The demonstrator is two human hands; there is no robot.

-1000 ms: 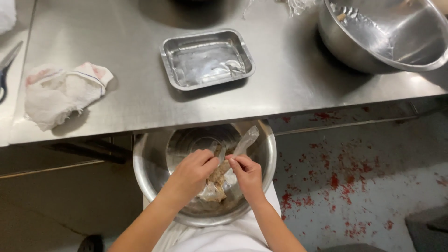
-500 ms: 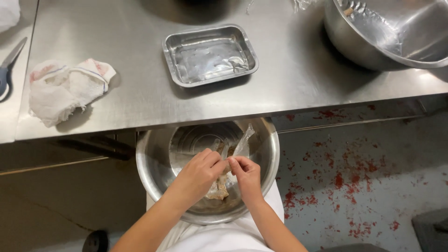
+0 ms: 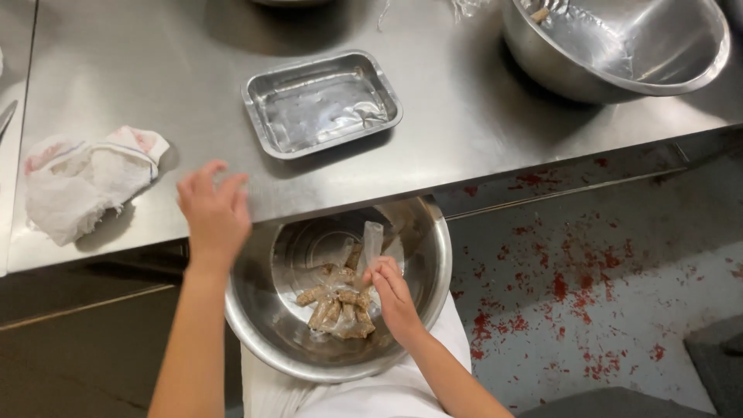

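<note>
Right hand (image 3: pixel 393 288) pinching a clear plastic wrapper (image 3: pixel 371 241) over brown rolled pieces (image 3: pixel 337 306) in the lap-held steel bowl (image 3: pixel 422 310); left hand (image 3: pixel 213 210) lifted, fingers spread, holding nothing. Several pieces piled, wrapper not discarded. Counter (image 3: pixel 457 131) edge overhanging bowl's far rim; rectangular tray (image 3: pixel 259 97) near; open floor rightward.

We see a bowl (image 3: pixel 271 340) on the lap, below the surface's (image 3: pixel 464 116) near edge, with a bag of small rolls (image 3: pixel 338 303) inside it. On the surface, a tray (image 3: pixel 255 93) sits mid-way, a crumpled towel (image 3: pixel 81 178) toward the left edge, and a large bowl (image 3: pixel 619 77) at the far right corner.
</note>
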